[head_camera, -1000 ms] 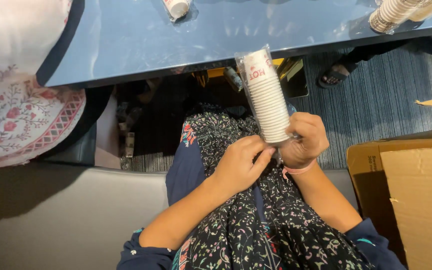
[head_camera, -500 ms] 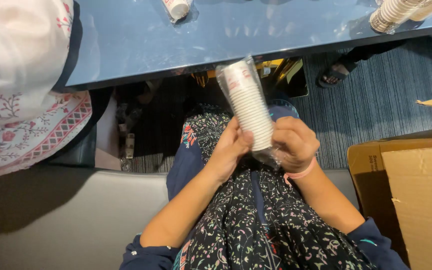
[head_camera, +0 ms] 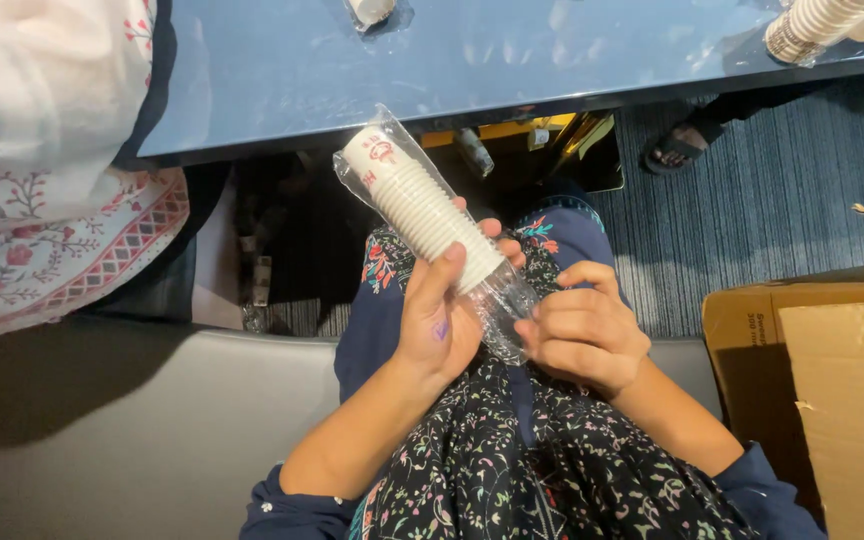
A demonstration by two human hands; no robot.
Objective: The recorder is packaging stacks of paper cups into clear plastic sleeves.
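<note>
Left hand [head_camera: 439, 322] wrapped around the lower end of a stack of white paper cups [head_camera: 417, 205], thumb pressed along the near side, fingertips curling over the far side. Stack sealed in a clear plastic sleeve [head_camera: 505, 312], tilted, its top leaning up and away toward the blue table [head_camera: 282, 70], its base down over the lap. Right hand [head_camera: 582, 330] just beside the base of the stack, fingers curled and pinching the loose, empty tail of the sleeve that juts past the cups. Both hands close together, the sleeve tail between them.

Below the stack, a dark floral dress [head_camera: 512, 470] across the lap. Beyond the stack, under the table edge, a dark gap and yellow-edged objects, too dim to tell. Right of the stack, striped carpet and an open cardboard box [head_camera: 832, 390]. Far right on the table, another stack of cups [head_camera: 817, 25]. Left of the stack, another person's white and pink floral garment [head_camera: 42, 180] over a grey seat [head_camera: 102, 440].
</note>
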